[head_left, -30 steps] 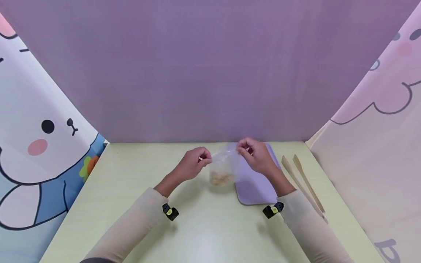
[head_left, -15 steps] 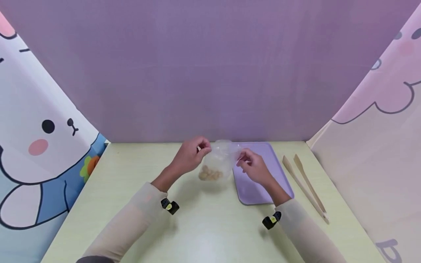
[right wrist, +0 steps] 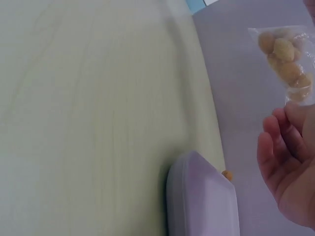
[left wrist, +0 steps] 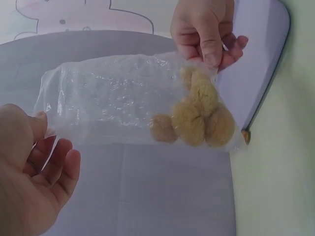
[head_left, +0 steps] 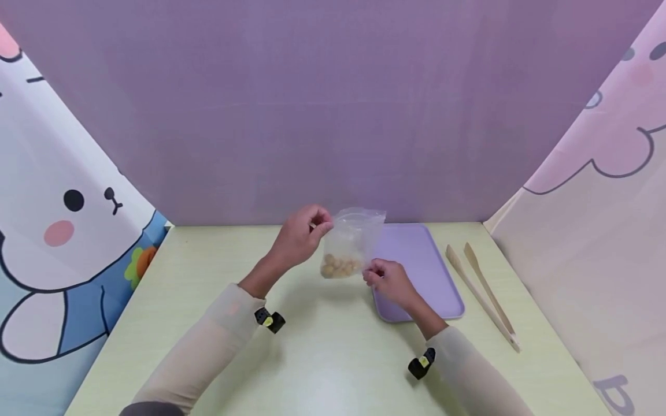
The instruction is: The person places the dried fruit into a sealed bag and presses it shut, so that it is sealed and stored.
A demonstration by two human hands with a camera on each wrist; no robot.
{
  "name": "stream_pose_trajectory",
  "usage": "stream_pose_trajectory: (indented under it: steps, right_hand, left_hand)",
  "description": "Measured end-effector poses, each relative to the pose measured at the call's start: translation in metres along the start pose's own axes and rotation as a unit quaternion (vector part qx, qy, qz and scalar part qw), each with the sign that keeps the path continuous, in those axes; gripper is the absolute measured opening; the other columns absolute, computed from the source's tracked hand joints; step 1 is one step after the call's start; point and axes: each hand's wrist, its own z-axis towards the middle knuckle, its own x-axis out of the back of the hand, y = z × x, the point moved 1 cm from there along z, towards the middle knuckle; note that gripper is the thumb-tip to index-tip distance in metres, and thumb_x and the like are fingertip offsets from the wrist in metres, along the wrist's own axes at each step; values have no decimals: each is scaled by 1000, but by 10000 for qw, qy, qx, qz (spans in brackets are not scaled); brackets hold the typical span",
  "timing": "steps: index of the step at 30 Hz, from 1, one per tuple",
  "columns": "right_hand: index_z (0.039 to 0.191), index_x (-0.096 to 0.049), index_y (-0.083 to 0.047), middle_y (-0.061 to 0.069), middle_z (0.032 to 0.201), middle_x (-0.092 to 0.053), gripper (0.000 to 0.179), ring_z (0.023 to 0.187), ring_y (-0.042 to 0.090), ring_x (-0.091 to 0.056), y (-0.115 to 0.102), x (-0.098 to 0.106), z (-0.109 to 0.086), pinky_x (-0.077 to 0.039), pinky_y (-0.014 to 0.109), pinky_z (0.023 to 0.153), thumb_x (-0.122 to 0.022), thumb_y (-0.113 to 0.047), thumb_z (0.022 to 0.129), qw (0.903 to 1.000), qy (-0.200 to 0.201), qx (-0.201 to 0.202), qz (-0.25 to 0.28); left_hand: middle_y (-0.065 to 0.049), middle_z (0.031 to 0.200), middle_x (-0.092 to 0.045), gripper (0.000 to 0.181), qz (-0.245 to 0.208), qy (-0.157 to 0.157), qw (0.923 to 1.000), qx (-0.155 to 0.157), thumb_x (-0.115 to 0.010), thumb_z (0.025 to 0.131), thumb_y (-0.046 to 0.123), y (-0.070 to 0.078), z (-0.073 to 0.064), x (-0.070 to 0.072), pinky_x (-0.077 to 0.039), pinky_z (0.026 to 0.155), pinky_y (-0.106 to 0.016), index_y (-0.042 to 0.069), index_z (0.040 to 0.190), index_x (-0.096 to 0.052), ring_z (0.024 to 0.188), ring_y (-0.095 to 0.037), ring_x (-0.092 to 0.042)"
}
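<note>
A clear plastic bag (head_left: 350, 240) hangs upright above the table, with several round tan-brown balls (left wrist: 197, 118) gathered at its bottom. Thumb and fingers of my left hand (head_left: 304, 234) pinch the bag's upper left edge. My right hand (head_left: 392, 283) is lower, pinching the bag's bottom right corner beside the balls. In the left wrist view the bag stretches between both hands. The right wrist view shows the bag's corner right at my right fingertips, with its top cut off by the frame.
A pale purple tray (head_left: 426, 277) lies on the light wooden table (head_left: 322, 364), behind my right hand. To its right are wooden tongs (head_left: 484, 294). A small brown round thing (right wrist: 227, 174) shows at the tray's edge. Purple cloth (head_left: 333, 110) stands along the back.
My right hand has moved from the bag's top edge down to its bottom right corner. My left hand has risen slightly, and the bag has come up with it.
</note>
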Motion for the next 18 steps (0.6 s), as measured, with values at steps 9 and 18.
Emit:
stream_pose_trajectory:
  steps: [9, 18]
  right_hand:
    - [82, -72, -13, -6, 71, -68, 10, 64, -1, -52, 6, 1, -13, -46, 19, 62, -74, -10, 91, 9871, 269, 589, -1464]
    - [86, -73, -16, -8, 76, -69, 8, 67, -1, -54, 11, 0, -20, -47, 19, 62, -73, -12, 93, 9903, -83, 462, -1311]
  left_hand:
    - [-6, 85, -63, 6, 233, 267, 9994, 63, -66, 99, 13, -24, -4, 18, -50, 70, -34, 8, 96, -65, 77, -20, -58]
    - [-6, 84, -65, 6, 260, 204, 9994, -90, -69, 97, 11, -21, -5, 9, -53, 72, -34, 7, 93, -68, 78, -20, -60]
